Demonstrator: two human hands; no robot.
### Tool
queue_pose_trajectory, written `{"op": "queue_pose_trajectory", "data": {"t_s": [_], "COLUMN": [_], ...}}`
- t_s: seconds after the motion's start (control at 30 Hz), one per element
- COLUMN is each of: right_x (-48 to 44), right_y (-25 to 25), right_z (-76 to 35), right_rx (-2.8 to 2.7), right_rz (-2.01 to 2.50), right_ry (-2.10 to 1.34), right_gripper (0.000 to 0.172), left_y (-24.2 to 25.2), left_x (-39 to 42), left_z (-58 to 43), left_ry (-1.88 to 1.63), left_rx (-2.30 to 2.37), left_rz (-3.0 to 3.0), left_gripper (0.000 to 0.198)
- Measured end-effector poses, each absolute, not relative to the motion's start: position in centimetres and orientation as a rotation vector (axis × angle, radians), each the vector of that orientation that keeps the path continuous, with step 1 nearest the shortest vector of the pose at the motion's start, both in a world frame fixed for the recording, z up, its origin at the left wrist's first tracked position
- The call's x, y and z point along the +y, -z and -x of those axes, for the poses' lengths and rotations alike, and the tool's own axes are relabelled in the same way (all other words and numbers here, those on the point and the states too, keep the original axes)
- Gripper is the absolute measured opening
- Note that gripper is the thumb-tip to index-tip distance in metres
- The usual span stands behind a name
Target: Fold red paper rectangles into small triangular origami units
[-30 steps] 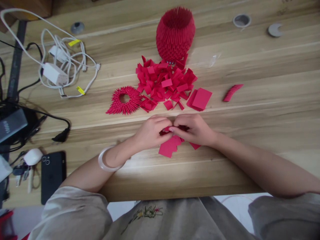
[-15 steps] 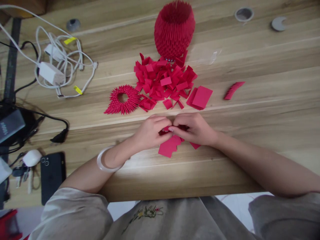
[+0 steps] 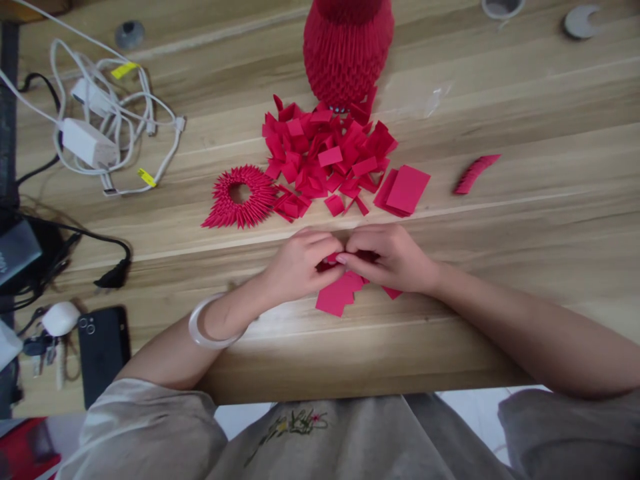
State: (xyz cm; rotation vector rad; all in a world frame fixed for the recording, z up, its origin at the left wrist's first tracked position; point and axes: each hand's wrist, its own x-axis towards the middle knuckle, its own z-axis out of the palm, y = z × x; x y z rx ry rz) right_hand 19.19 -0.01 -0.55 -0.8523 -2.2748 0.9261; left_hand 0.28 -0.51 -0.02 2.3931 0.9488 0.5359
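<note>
My left hand (image 3: 306, 262) and my right hand (image 3: 391, 257) meet over the near part of the table. Both are closed, pinching a small piece of red paper (image 3: 332, 258) between their fingertips; most of it is hidden by the fingers. Under and just below the hands lie flat red paper rectangles (image 3: 336, 295), partly covered. Beyond my hands is a heap of folded red paper pieces (image 3: 327, 157). A small stack of red paper sheets (image 3: 407, 190) lies to the heap's right, and a spiky red paper ring (image 3: 240, 195) to its left.
Behind the heap stands a red folded-paper vase (image 3: 349, 60). A short curved strip of joined red pieces (image 3: 475, 175) lies at right. White cables with a charger (image 3: 90, 143), a black plug (image 3: 114, 273), keys (image 3: 40, 347) and a black phone (image 3: 104, 353) occupy the left side.
The view has shifted slightly, so the vase sits higher in the picture and the cables further left. My hands keep the same pinch on the red paper.
</note>
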Motion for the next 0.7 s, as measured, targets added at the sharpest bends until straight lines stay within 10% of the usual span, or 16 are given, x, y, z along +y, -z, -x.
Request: {"op": "queue_pose_trajectory", "data": {"t_s": [0.7], "right_x": [-0.04], "right_y": [0.24], "right_z": [-18.93], "right_rx": [-2.264], "right_rz": [0.838], "right_ry": [-0.898], "right_gripper": [0.032], "left_y": [0.07], "left_x": [-0.58], "left_z": [-0.18], "left_ry": [-0.557], "left_rx": [0.931], "left_rz": [-2.407], "left_gripper": [0.017]}}
